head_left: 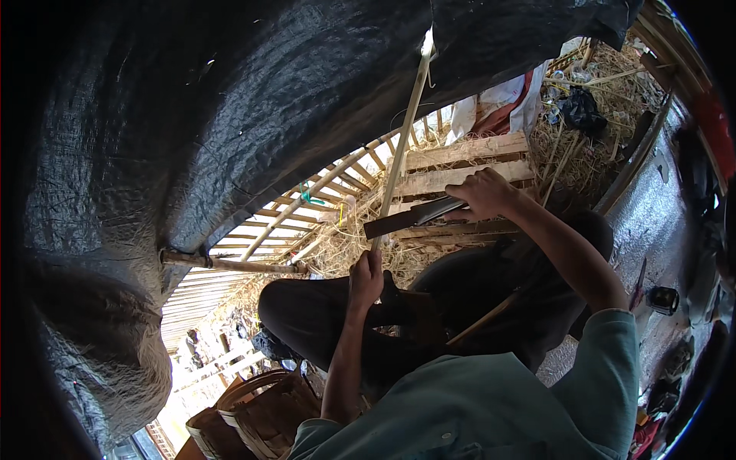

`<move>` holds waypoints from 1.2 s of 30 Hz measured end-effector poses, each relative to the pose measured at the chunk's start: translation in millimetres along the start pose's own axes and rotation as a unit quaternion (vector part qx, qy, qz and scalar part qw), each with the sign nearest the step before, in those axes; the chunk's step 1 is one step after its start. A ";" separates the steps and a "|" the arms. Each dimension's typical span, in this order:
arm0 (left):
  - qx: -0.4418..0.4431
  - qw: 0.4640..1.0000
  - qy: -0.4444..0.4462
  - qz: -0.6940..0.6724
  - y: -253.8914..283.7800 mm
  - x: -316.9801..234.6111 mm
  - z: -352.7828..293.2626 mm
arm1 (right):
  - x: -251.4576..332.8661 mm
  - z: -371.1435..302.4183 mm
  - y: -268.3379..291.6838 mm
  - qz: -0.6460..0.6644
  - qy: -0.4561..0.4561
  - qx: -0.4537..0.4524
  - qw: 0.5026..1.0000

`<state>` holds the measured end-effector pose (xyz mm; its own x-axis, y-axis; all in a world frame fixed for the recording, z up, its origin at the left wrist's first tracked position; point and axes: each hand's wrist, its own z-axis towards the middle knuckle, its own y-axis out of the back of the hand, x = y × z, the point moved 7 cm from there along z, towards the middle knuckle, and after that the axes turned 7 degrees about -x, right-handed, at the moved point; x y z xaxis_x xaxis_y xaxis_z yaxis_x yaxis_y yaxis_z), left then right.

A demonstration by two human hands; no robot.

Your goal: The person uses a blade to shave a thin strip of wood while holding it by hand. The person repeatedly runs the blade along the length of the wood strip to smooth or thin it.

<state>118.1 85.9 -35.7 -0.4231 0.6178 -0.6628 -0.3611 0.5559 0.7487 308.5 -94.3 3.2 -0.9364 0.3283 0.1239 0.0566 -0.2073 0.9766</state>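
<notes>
My left hand (366, 280) is closed round the lower end of a long pale bamboo strip (404, 146), which slants up and away toward the black sheeting. In my right hand (483, 195) is a large knife with a broad dark blade (400, 222). The blade points left and crosses the strip just above my left fist; whether its edge bites into the strip I cannot make out. The knife's handle is mostly hidden by my fingers. Another thin strip (483, 318) lies across my dark trousers.
Black plastic sheeting (268, 100) hangs over the left and top. Beyond my legs are a wooden slatted pallet (460, 178), scattered shavings and a black bag (583, 110). A bamboo pole (230, 264) juts in at left. Woven baskets (261, 410) stand at lower left.
</notes>
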 end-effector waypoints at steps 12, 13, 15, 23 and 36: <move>0.077 0.993 0.029 -0.086 -32.5 23.6 -0.1 | -3.0 -9.4 -6.7 0.120 -0.057 0.017 0.991; 0.022 0.998 -0.054 -0.037 -30.1 22.1 -2.6 | -4.4 -9.0 -7.3 0.120 -0.056 0.016 0.991; -0.025 0.991 -0.133 0.012 -19.8 4.6 -7.8 | 1.7 -14.2 -1.4 0.004 0.005 -0.021 1.000; 0.052 0.997 0.001 -0.056 -20.3 4.9 2.3 | -41.4 -11.9 5.6 0.102 -0.163 -0.176 0.965; 0.014 0.997 0.022 -0.074 -14.1 2.6 14.2 | -37.1 -7.2 3.1 0.107 -0.183 -0.133 0.968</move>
<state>134.0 87.5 -48.1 -0.4039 0.5027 -0.7643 -0.3985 0.6554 0.6416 341.0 -113.8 0.4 -0.7241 0.5465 0.4207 0.0990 -0.5213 0.8476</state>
